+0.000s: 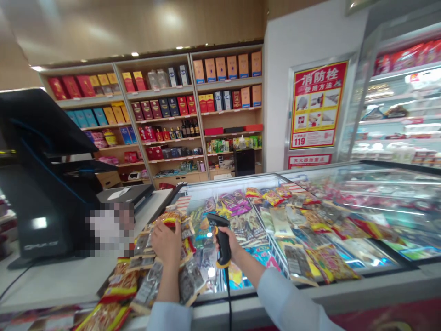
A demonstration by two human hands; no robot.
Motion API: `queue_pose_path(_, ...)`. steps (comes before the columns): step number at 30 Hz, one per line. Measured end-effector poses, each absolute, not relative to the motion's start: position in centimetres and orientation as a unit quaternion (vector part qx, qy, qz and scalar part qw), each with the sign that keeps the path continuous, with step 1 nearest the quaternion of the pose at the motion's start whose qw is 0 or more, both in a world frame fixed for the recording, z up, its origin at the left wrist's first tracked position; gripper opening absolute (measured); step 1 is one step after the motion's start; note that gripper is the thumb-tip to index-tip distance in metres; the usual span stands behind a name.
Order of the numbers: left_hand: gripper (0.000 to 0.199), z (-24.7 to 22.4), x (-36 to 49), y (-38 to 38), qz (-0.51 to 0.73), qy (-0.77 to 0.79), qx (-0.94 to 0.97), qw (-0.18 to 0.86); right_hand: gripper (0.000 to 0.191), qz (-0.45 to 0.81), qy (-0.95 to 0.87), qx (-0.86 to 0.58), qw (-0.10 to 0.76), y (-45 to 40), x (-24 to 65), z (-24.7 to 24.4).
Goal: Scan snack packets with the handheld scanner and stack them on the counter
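Note:
My left hand point(166, 241) is closed on a red and yellow snack packet point(170, 217) above a pile of packets at the glass top's left end. Wrapped round the handle of a black and yellow barcode scanner point(223, 246) is my right hand point(228, 242). The scanner's head points up and left, and its cable hangs down. Dark-and-clear packets point(191, 278) lie below my left hand. More red and yellow packets point(120, 280) are heaped to its lower left.
A black checkout terminal point(44, 184) stands on the white counter point(62, 280) at the left. Loose packets point(330, 262) lie across the glass-topped freezer point(344, 281) at the right. Shelves point(165, 122) of boxes and bottles line the back wall.

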State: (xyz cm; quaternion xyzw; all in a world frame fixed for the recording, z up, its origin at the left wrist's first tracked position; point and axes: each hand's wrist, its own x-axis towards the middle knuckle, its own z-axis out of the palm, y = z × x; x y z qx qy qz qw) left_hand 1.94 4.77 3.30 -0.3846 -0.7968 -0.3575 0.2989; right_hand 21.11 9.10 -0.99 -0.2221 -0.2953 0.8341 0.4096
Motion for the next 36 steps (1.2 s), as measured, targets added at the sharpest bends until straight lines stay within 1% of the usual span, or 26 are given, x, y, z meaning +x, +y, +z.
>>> queue_pose_path(5,0.072,3.7,1.9,4.7,-0.395,-0.791,-0.387,0.262,0.024,0.804,-0.294,-0.247,0.453,8.1,22.8,0.7)
queue_pose_path(8,0.074,4.0,2.0,4.3,-0.410,-0.782,-0.401,0.245,0.022,0.799,-0.298,-0.239,0.463,7.2,25.1,1.9)
queue_pose_path(13,0.070,5.7,2.9,3.6,-0.406,-0.762,-0.441,0.245,0.017,0.779,-0.324,-0.236,0.483,5.8,30.9,4.8)
queue_pose_path(17,0.068,7.4,5.2,3.9,-0.407,-0.740,-0.472,0.253,0.019,0.755,-0.352,-0.240,0.499,5.6,36.4,7.2)
queue_pose_path(21,0.065,8.5,9.5,5.0,-0.421,-0.718,-0.504,0.229,0.016,0.721,-0.352,-0.229,0.551,6.1,41.6,8.6)
queue_pose_path(27,0.056,8.5,19.3,7.3,-0.456,-0.652,-0.576,0.187,0.018,0.681,-0.361,-0.271,0.577,6.6,48.5,9.1)
queue_pose_path(32,0.051,7.8,27.5,9.1,-0.466,-0.594,-0.636,0.159,0.018,0.660,-0.339,-0.275,0.611,6.3,54.3,8.6)
queue_pose_path(36,0.049,6.9,32.9,10.2,-0.456,-0.568,-0.673,0.126,0.019,0.652,-0.324,-0.292,0.620,6.7,58.5,7.1)
